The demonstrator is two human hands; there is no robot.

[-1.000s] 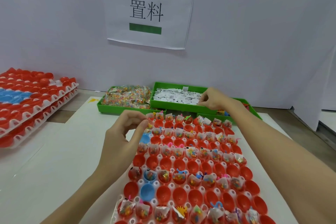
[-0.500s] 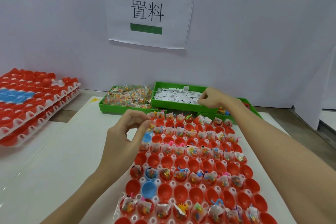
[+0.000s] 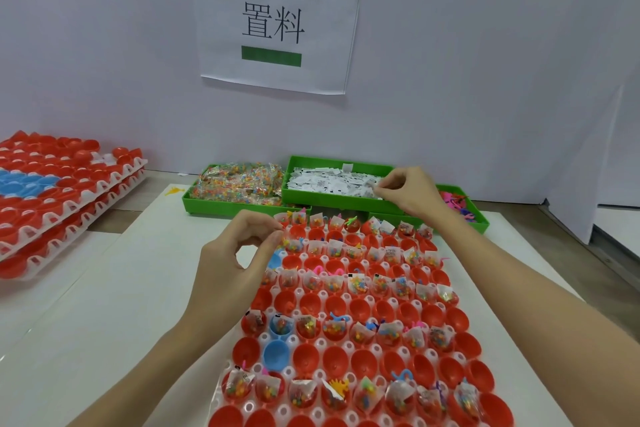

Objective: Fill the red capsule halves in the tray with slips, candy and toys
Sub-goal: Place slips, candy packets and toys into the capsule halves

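I am in the middle of filling the tray [image 3: 221, 388] of red cups. It lies right in front of me on the white surface [image 3: 104, 305]. Some rows already have little bags of candy, paper slips and toys in them. Other rows of red cups [image 3: 358, 308] look bare, so I think there is a lot left to do.

My right hand [image 3: 408, 192] is up at the back, over the green box of paper slips [image 3: 334, 180]. Its fingers are bent and pinched together down at the slips. I think I am picking one up, but I cannot see a slip clearly in my grip.

My left hand [image 3: 235, 260] is at the far left corner of the tray. The thumb and first finger are curled close, like a little pinch, just by the top cups. I cannot tell if it holds anything; it is too small to see.

The candy box [image 3: 239, 184] sits to the left of the slip box, and the toy box [image 3: 460, 204] is to the right, partly behind my arm.

Next I should lift a slip out with just one, not a bunch, and bring it to a red cup that has none. Slips are thin and stick together, so a gentle pinch is best.
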